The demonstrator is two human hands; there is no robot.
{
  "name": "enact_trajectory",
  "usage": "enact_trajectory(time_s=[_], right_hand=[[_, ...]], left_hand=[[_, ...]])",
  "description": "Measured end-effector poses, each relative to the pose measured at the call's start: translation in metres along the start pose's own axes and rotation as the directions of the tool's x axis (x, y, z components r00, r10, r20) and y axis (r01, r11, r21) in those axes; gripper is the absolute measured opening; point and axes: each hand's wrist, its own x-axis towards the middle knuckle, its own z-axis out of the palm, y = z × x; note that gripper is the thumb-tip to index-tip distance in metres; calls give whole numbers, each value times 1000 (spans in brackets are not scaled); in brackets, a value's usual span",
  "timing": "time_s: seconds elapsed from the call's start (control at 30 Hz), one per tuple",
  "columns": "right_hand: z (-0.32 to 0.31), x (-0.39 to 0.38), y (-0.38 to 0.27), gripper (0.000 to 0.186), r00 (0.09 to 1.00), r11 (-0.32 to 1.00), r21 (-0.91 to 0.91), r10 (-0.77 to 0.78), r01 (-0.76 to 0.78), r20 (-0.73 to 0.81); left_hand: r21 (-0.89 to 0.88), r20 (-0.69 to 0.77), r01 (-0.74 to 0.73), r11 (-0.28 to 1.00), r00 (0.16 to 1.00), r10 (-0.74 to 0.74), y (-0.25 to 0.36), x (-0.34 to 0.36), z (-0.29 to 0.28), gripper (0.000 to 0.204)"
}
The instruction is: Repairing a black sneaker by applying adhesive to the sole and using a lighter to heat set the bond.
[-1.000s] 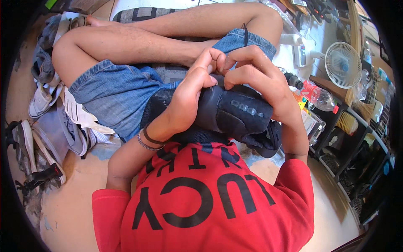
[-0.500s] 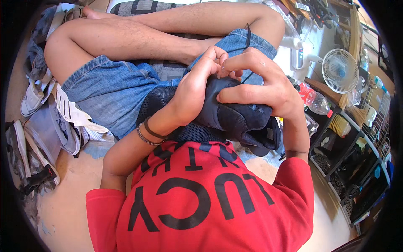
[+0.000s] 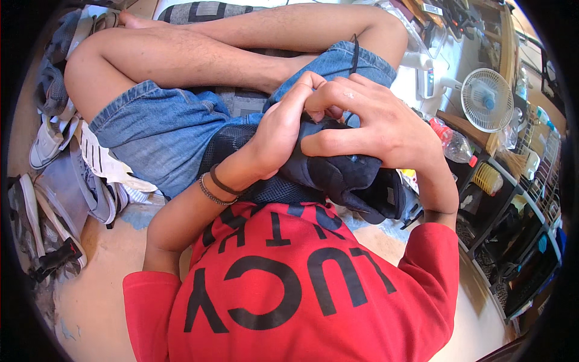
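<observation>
A dark navy-black shoe (image 3: 344,175) lies across my lap, its opening at the right end. My left hand (image 3: 280,130) curls over its near side, finger and thumb tips pinched together at the top edge. Bent across from the other side, my right hand (image 3: 368,123) rests its thumb on the upper, and its index finger meets the left fingertips. Whatever small thing is between the fingertips is hidden. Black mesh (image 3: 229,145) shows under my left wrist and along my shirt; I cannot tell if it belongs to the shoe.
Several shoes, among them a white-and-grey sneaker (image 3: 99,187), lie at the left. On the right are a small white fan (image 3: 487,99), a plastic bottle (image 3: 459,148) with a red label, and a dark shelf rack (image 3: 512,241). My crossed legs stretch ahead over a patterned cushion (image 3: 241,99).
My right hand has turned and shifted, its wrist swinging outward to the right and its thumb sliding left on the shoe. My left hand stays almost in place.
</observation>
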Motion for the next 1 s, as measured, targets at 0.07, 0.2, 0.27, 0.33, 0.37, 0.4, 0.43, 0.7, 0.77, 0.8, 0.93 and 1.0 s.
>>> enact_trajectory(time_s=[0.07,0.2,0.27,0.33,0.37,0.4,0.43,0.7,0.77,0.8,0.93,1.0], right_hand=[[-2,0,0,26,1000,1000,-13,17,-17,2],[-6,7,-3,28,1000,999,-54,-6,6,7],[-11,12,-9,32,995,998,-71,9,-2,98],[-23,18,-19,43,975,997,-75,25,-8,221],[-28,19,-22,49,955,995,-97,63,-37,289],[-30,17,-21,53,960,990,-130,82,-48,269],[-28,15,-24,56,961,989,-141,84,-47,263],[-60,9,-28,49,951,952,57,295,-301,88],[-66,9,-24,46,954,954,31,300,-300,6],[-69,10,-20,48,953,952,42,303,-303,-4],[-73,13,-11,51,947,946,27,321,-322,23],[-72,15,-6,54,946,946,33,321,-322,44]], left_hand=[[65,8,-45,997,999,45,1,1,-1,42],[108,46,-85,990,996,81,1,1,-8,43],[55,34,56,997,998,-58,8,-5,-5,45],[106,283,-478,872,855,434,-38,2,-25,53],[171,318,-595,785,788,528,-48,9,-26,53],[81,275,-331,940,914,298,-28,6,-16,50],[-39,224,-32,999,974,40,-12,-4,-7,47],[-365,492,-43,930,840,232,9,6,-9,39],[-339,502,-69,938,830,242,6,14,-10,48],[-305,485,-140,942,829,280,7,17,-10,49],[-215,437,-276,937,831,345,6,29,-11,46],[-195,415,-315,929,831,370,3,36,-13,44]])
